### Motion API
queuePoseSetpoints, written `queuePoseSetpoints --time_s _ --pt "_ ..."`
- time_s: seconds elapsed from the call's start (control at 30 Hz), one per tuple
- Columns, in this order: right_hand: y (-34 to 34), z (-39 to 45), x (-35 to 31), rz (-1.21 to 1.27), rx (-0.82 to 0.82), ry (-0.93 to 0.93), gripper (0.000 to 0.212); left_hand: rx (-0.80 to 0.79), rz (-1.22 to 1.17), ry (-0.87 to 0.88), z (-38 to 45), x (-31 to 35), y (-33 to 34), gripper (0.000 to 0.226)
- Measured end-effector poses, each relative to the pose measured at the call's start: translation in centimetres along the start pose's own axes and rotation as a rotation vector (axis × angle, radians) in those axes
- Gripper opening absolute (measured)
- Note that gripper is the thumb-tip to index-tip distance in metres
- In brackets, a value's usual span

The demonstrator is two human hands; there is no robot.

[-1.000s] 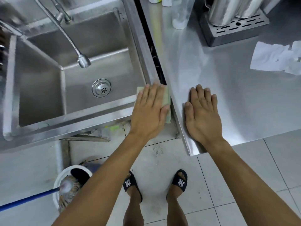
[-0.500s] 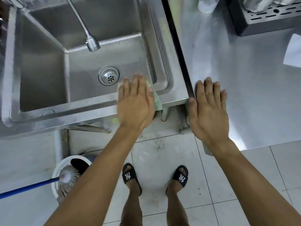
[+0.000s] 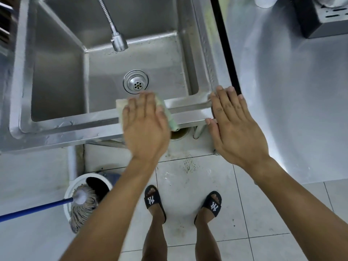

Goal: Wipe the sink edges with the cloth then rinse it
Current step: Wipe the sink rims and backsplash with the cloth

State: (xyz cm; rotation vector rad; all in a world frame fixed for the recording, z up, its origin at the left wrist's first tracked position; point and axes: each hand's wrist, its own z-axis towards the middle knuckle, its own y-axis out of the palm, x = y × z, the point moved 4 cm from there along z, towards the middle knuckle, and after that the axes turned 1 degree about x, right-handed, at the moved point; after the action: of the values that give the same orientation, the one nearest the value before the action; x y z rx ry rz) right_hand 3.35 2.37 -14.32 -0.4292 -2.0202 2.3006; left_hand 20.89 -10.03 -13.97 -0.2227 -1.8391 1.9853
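A steel sink (image 3: 66,127) fills the upper left, with a drain (image 3: 136,84) in its floor and a flexible faucet head (image 3: 119,42) hanging over the basin. A pale green cloth (image 3: 171,118) lies on the sink's front edge, near its middle. My left hand (image 3: 145,127) presses flat on it and hides most of it. My right hand (image 3: 235,127) rests flat and holds nothing. It sits on the sink's front right corner, beside the dark gap to the counter.
A steel counter (image 3: 291,91) runs along the right, with a dark slotted tray (image 3: 320,21) at its far end. Below the sink stands a white bucket (image 3: 68,191) holding a mop (image 3: 82,206) with a blue handle (image 3: 33,209). My feet in black slippers stand on the tiled floor.
My left hand has slid the cloth leftward from the sink's right corner along the front edge. My right hand has moved from the counter edge to the sink's front right corner.
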Motion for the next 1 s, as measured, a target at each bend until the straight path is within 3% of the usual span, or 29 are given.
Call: queuePoseSetpoints --time_s 0.07,0.13,0.23,0.3,0.43,0.57,0.7,0.77,0.83,0.93,1.0 --pt "0.1 0.0 -0.1 -0.007 -0.004 -0.014 0.062 0.017 -0.054 0.020 0.0 4.4 0.8 0.056" --pt "0.1 0.0 0.2 -0.001 -0.012 -0.032 0.062 -0.002 -0.095 0.164 -0.1 6.1 1.3 0.056" --pt "-0.1 0.0 0.2 0.023 -0.027 -0.030 0.065 -0.043 -0.050 0.438 -0.6 2.4 0.6 0.057" --pt "-0.2 0.2 -0.4 0.053 -0.032 0.013 0.067 -0.053 0.020 0.503 -0.3 -2.0 -0.1 0.060" --pt "-0.2 0.9 -2.3 0.103 -0.068 0.061 0.067 -0.045 0.082 0.389 0.1 -10.7 -2.2 0.059" --pt "0.5 2.5 -5.8 0.131 -0.033 -0.055 0.061 0.022 0.010 0.078 0.0 -8.1 -1.8 0.056" --pt "1.5 4.1 -8.1 0.122 0.003 -0.119 0.056 -0.050 -0.031 0.303 -0.5 -3.7 -0.9 0.055" --pt "1.6 4.2 -8.1 0.126 0.024 -0.114 0.055 -0.089 -0.006 0.421 -0.4 -6.9 -1.7 0.056" --pt "1.7 4.1 -8.1 0.119 0.037 -0.117 0.055 -0.106 0.041 0.418 -0.5 -12.4 -2.7 0.057" --pt "1.6 4.2 -8.7 0.095 0.057 -0.073 0.055 -0.070 0.048 0.222 0.0 -19.3 -4.3 0.055" --pt "1.7 4.3 -9.7 0.077 0.052 -0.008 0.055 0.007 0.027 0.011 -0.1 -18.5 -4.1 0.057"
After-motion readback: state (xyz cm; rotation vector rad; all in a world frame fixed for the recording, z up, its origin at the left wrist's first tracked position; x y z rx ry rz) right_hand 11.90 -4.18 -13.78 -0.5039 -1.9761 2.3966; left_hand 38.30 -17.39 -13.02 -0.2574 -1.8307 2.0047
